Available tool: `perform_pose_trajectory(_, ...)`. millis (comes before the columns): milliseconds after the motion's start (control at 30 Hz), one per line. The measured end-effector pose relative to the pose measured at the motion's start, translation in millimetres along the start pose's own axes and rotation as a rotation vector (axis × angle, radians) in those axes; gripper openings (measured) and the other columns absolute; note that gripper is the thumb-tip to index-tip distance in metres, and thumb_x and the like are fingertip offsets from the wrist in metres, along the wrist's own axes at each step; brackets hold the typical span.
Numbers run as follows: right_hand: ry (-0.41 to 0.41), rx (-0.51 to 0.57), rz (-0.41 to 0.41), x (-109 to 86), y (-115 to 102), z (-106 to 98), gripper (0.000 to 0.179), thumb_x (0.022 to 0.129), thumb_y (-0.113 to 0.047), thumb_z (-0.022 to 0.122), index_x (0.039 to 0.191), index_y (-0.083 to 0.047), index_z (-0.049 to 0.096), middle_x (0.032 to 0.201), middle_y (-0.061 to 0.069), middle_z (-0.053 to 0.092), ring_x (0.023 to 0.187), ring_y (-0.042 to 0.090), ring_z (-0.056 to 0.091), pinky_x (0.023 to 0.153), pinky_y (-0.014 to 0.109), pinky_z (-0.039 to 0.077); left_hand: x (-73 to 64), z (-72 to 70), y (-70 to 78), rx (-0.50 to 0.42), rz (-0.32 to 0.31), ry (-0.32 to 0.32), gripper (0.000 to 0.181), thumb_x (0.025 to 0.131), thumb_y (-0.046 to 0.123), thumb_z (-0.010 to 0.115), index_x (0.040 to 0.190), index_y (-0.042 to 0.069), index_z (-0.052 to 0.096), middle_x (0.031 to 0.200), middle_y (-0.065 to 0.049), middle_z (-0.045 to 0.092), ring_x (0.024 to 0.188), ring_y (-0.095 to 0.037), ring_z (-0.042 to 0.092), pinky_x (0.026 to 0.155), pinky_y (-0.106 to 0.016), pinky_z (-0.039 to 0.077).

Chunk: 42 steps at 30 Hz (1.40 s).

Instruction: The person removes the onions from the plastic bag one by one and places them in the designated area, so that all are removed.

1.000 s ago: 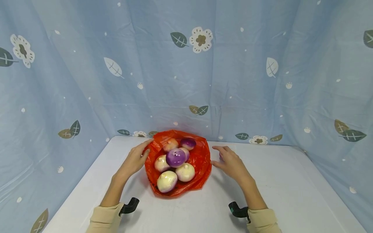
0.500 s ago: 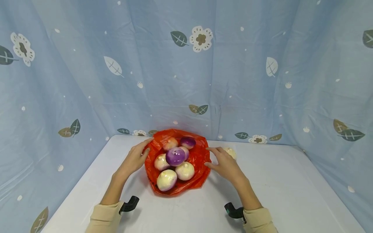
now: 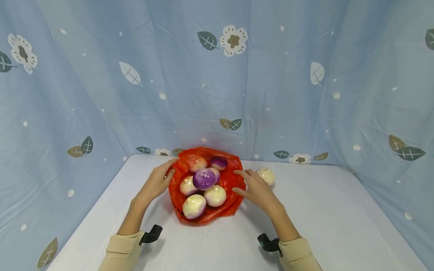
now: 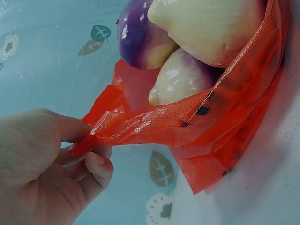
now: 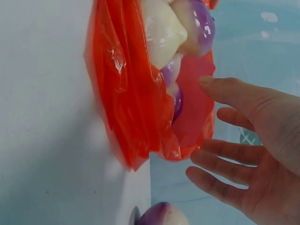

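A red plastic bag (image 3: 230,199) stands wide at the mouth on the white table, with several glossy purple-and-white onions (image 3: 204,178) piled inside. My left hand (image 3: 156,181) pinches the left rim of the bag between thumb and fingers, which the left wrist view shows close up with the bag's edge (image 4: 140,124) drawn toward the hand. Over the right rim hovers my right hand (image 3: 255,188), its fingers spread and nothing held, as seen in the right wrist view. Just behind that hand, outside the bag, lies one more pale onion (image 3: 266,176).
A blue curtain (image 3: 190,86) with leaf and flower prints hangs behind and at both sides of the white table (image 3: 325,218). A black camera mount (image 3: 150,234) sticks out from the left wrist, and a similar mount (image 3: 268,242) from the right.
My right hand has moved left, from beside the bag to over its right rim, uncovering the loose onion behind it. My left hand keeps its place on the rim.
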State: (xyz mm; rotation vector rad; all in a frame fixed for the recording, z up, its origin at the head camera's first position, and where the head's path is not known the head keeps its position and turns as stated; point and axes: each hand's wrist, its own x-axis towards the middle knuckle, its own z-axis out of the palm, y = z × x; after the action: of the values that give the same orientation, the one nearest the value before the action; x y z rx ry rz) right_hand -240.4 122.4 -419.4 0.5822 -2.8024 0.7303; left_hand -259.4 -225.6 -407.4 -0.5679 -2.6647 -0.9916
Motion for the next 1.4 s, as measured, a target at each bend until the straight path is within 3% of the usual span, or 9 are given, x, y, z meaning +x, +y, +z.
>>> perform_pose_trajectory(333,-0.044,0.003,0.011,7.0,-9,5,0.064,0.082,-0.037,0.079,0.139,-0.022,0.054,0.130,0.012,0.061,0.118,0.030,0.061,0.095,0.049,0.055,0.2,0.3,-1.8,0.049,0.058,0.033,0.048,0.097,-0.002,0.050,0.143,0.009,0.050,0.140,-0.018,0.057,0.107,-0.033,0.061,0.098,-0.052,0.052)
perform_pose_trajectory(500,-0.040,0.029,-0.027,11.2,-16,9,0.064,0.083,-0.038,0.077,0.139,-0.022,0.052,0.133,0.012,0.060,0.121,0.031,0.060,0.098,0.050,0.053,-1.1,0.8,-4.7,0.062,0.082,0.037,0.051,0.096,-0.003,0.051,0.145,0.010,0.047,0.141,-0.018,0.056,0.104,-0.032,0.060,0.099,-0.054,0.051)
perform_pose_trajectory(600,-0.050,0.050,-0.051,13.8,-20,11,0.065,0.084,-0.037,0.076,0.141,-0.023,0.050,0.135,0.013,0.058,0.122,0.033,0.059,0.099,0.052,0.052,-2.1,0.5,-5.7,0.055,0.081,0.033,0.052,0.096,-0.002,0.052,0.146,0.010,0.046,0.142,-0.018,0.055,0.104,-0.033,0.061,0.099,-0.054,0.051)
perform_pose_trajectory(833,-0.074,0.075,-0.056,20.8,-31,17,0.069,0.085,-0.044,0.074,0.146,-0.030,0.044,0.141,0.010,0.054,0.125,0.032,0.057,0.102,0.054,0.049,-2.1,-1.1,-5.8,0.056,0.069,0.022,0.043,0.097,0.001,0.054,0.139,0.010,0.055,0.136,-0.017,0.060,0.124,-0.038,0.058,0.103,-0.056,0.047)
perform_pose_trajectory(1000,-0.081,0.096,-0.056,25.0,-39,20,0.073,0.084,-0.045,0.074,0.148,-0.034,0.039,0.142,0.008,0.052,0.126,0.030,0.057,0.101,0.055,0.050,-0.5,-0.6,-4.3,0.038,0.048,0.013,0.040,0.097,0.004,0.055,0.137,0.006,0.057,0.132,-0.019,0.062,0.118,-0.037,0.061,0.099,-0.054,0.051)
perform_pose_trajectory(1267,-0.097,0.127,-0.063,28.7,-47,26,0.078,0.083,-0.045,0.075,0.149,-0.021,0.041,0.142,0.011,0.051,0.121,0.031,0.060,0.098,0.055,0.052,-0.6,-0.9,-1.3,0.004,0.022,-0.005,0.043,0.098,0.005,0.055,0.140,0.004,0.052,0.137,-0.019,0.058,0.122,-0.038,0.059,0.098,-0.053,0.051)
perform_pose_trajectory(1400,-0.105,0.155,-0.061,30.0,-52,29,0.078,0.082,-0.043,0.077,0.148,-0.022,0.041,0.141,0.010,0.051,0.122,0.031,0.060,0.097,0.055,0.052,-1.7,-1.1,-1.1,0.000,0.016,-0.006,0.043,0.097,0.004,0.056,0.140,0.004,0.052,0.138,-0.019,0.058,0.123,-0.038,0.058,0.099,-0.053,0.051)
